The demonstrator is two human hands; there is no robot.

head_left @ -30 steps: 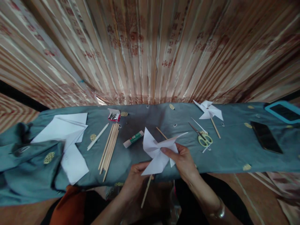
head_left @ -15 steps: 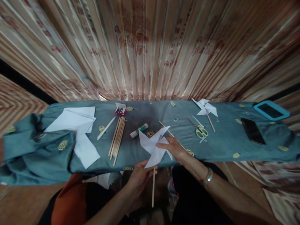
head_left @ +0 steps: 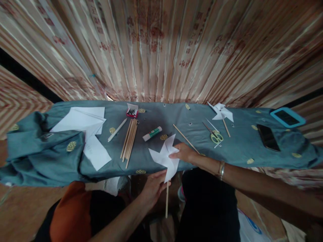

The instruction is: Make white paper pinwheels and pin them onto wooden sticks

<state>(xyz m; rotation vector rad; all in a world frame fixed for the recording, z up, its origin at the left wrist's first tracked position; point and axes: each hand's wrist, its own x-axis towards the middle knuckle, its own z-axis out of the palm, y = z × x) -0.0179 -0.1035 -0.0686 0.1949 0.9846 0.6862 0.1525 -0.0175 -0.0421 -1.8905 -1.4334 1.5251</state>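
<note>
A white paper pinwheel [head_left: 164,157] on a thin wooden stick [head_left: 167,201] is in front of me, over the table's near edge. My left hand [head_left: 153,187] is closed around the stick just below the paper blades, and the stick's lower end hangs down past it. From the right, my right hand [head_left: 185,153] pinches the pinwheel near its centre, thumb on top of the paper. The fingers under the blades are hidden. Behind my right hand lies one loose wooden stick [head_left: 183,136]. A glue stick [head_left: 152,133] rests just beyond the pinwheel.
Left on the cloth-covered table [head_left: 118,148] lie white paper sheets [head_left: 97,153], a white pen-like stick [head_left: 117,129], a bundle of wooden sticks [head_left: 129,141] and an opened pin box [head_left: 132,110]. Scissors [head_left: 216,136], another pinwheel [head_left: 220,111], a phone [head_left: 267,137] and a blue-framed tablet [head_left: 287,117] lie right.
The pinwheel's blades have turned a little, with both hands still on it. My right forearm lies flatter across the view, and the camera's view has shifted slightly.
</note>
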